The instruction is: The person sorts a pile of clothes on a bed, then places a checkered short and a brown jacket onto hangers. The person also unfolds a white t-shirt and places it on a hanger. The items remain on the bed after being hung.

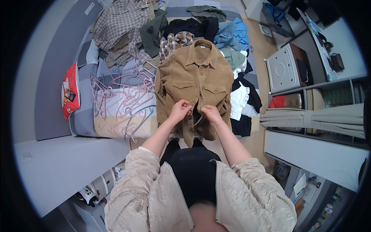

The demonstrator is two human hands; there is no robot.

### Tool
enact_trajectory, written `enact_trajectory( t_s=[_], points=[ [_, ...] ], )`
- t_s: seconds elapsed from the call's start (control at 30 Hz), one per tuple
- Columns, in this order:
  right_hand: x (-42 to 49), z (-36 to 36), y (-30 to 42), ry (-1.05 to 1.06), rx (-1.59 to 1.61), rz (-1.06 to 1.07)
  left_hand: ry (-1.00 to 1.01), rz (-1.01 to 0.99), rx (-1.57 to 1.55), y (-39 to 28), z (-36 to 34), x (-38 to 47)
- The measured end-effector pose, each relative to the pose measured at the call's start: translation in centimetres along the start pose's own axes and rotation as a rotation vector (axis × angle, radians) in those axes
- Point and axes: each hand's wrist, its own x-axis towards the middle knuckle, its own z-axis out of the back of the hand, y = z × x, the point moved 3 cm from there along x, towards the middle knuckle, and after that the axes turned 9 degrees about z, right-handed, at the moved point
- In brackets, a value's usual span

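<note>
A tan button-up shirt (pixel 181 72) with a collar and two flap chest pockets lies front up on the bed, its collar away from me and its hem hanging over the near edge. It is fastened at the chest and parted lower down. My left hand (pixel 181 110) pinches one front edge near the middle. Opposite it, my right hand (pixel 211 113) pinches the other front edge, close to the gap. Dark cloth shows between the two edges. The sleeves are partly tucked beside the shirt's body.
Pink and grey clothes hangers (pixel 127 100) lie tangled left of the shirt. Beyond it are a plaid shirt (pixel 118 23), dark clothes (pixel 191 27) and denim (pixel 227 36). White garments (pixel 240 100) lie to the right. A red cushion (pixel 71 92) leans at the bed's left side.
</note>
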Motion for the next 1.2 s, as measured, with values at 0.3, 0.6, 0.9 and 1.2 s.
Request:
enact_trajectory(
  t_s=[0.3,0.6,0.9,1.2],
  points=[
    [-1.9,-2.5,1.9,-0.123,-0.401,0.196,-0.038,-0.215,0.171,-1.8,-0.4,-2.6],
    [-2.1,-5.1,1.3,-0.274,-0.748,0.435,-0.096,-0.209,0.444,-1.4,-0.1,-1.6],
    [-0.6,-3.6,-0.7,-0.146,-0.222,0.307,-0.059,0.069,-0.105,1.6,-0.3,0.6],
    [-0.1,-3.2,-1.2,0.001,0.149,0.046,0.069,0.163,-0.138,1.4,1.1,1.4]
  ],
)
